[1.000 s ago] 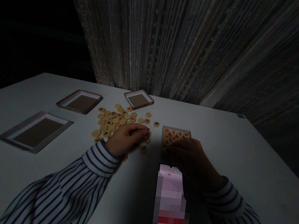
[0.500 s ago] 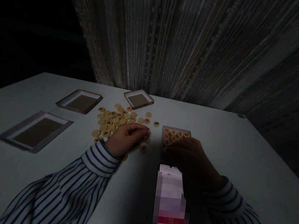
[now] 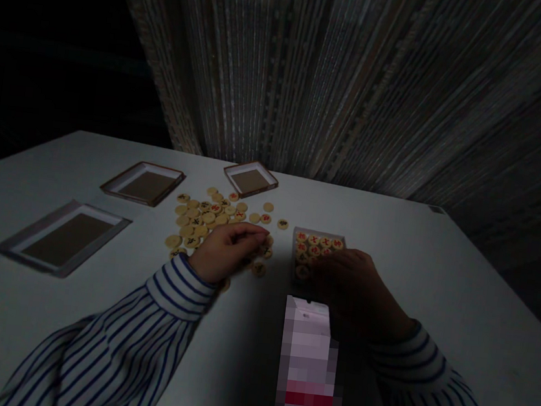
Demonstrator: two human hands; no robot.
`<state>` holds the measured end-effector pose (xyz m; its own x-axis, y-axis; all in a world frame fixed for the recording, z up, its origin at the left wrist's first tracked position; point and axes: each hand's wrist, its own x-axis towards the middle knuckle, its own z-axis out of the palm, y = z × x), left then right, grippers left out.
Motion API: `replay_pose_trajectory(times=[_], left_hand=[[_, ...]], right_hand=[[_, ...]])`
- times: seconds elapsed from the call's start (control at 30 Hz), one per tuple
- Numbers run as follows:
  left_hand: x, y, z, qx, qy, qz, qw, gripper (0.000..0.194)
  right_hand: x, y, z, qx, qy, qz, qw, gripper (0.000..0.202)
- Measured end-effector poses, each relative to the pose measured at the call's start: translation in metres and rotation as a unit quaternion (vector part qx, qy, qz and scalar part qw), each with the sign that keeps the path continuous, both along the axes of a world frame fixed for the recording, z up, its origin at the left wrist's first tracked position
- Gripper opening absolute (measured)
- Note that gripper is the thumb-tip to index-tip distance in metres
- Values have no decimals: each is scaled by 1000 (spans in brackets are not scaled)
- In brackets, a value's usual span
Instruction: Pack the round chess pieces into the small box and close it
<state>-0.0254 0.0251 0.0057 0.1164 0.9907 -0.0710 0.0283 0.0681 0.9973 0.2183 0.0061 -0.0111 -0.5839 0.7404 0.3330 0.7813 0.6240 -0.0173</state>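
Observation:
Round Chinese chess pieces [image 3: 207,218] lie in a loose heap, some with black or red characters showing and others plain side up. At the heap's right edge my left hand [image 3: 226,249] has its fingers curled with thumb and forefinger together; whatever they may pinch is hidden. A shallow box [image 3: 296,232] holds rows of pieces with red characters [image 3: 314,240]. Over the right part of that box, my right hand [image 3: 359,285] bends its fingers down, and deep shadow hides the fingertips. One dark-lettered piece [image 3: 302,271] shows in the box's near left corner.
A lit phone [image 3: 308,364], its screen pixelated, lies just in front of the box. Farther left are a brown-edged tray [image 3: 106,189], a grey-edged one [image 3: 6,246] and a small box lid [image 3: 272,185] on the white table [image 3: 437,281]. A curtain [image 3: 286,68] hangs behind.
My right hand has shifted slightly right, uncovering the piece in the box's near left corner. My left hand stays almost where it was.

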Motion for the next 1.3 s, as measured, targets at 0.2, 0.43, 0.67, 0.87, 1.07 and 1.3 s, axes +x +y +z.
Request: replay_pose_trajectory(times=[0.2,0.43,0.67,0.87,1.07,1.3], left_hand=[[0,0,1,4,-2,-3,1000,33],[-1,1,-3,-5,-15,-11,1000,38],[-2,0,-3,11,-6,-11,1000,36],[-1,1,-3,5,-4,-5,1000,36],[0,0,1,3,-13,5,1000,36],[-1,2,5,34,-27,59,997,35]], right_hand=[[-1,-3,1,-15,-1,-4,1000,15],[-1,-2,1,-14,-11,-5,1000,14],[-2,-2,0,-15,-4,-6,1000,14],[-2,-2,4,-17,0,-12,1000,12],[-4,-5,10,7,40,-59,997,15],[-9,-11,16,71,137,-79,985,25]])
